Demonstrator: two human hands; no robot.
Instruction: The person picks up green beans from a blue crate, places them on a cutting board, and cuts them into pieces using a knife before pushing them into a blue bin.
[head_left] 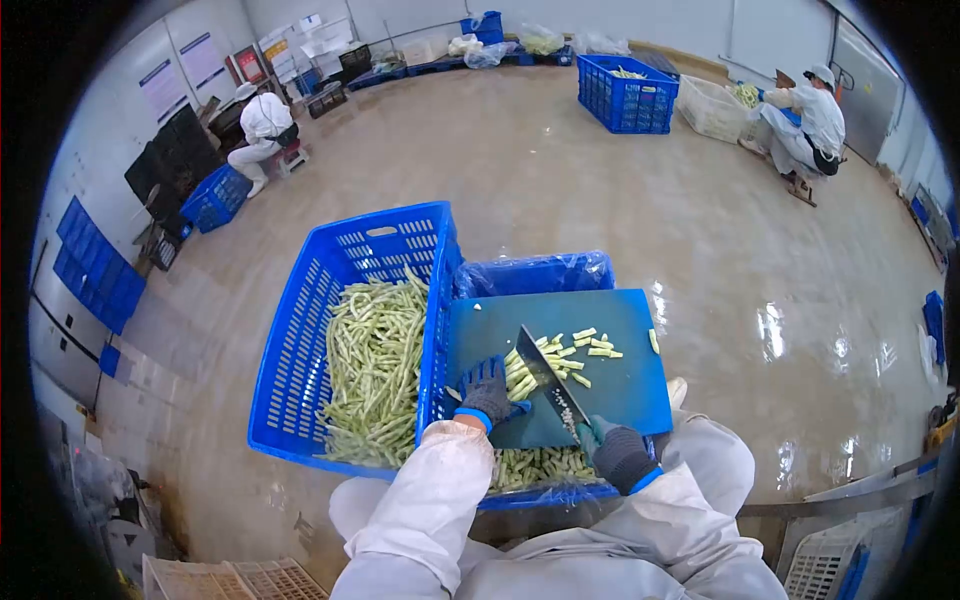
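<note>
A green cutting board (625, 400) lies across a blue crate lined with clear plastic. In its handle my gloved right hand (622, 458) grips a cleaver (548, 376), whose broad blade slants up and left over the board. Whitish bits cling to the blade near the handle. My gloved left hand (485, 390) rests at the board's left side with thumb and fingers apart, beside a bunch of green beans (517, 378) left of the blade. Short cut bean pieces (602, 348) lie scattered right of the blade. Below the board's near edge, cut pieces (540, 468) fill the lined crate.
A large blue crate (284, 345) of whole long beans (375, 350) stands directly left of the board. Farther off, a seated person (266, 122) is at left and another (815, 115) at right, by a blue crate (628, 98) and a white crate (710, 108). The floor looks wet.
</note>
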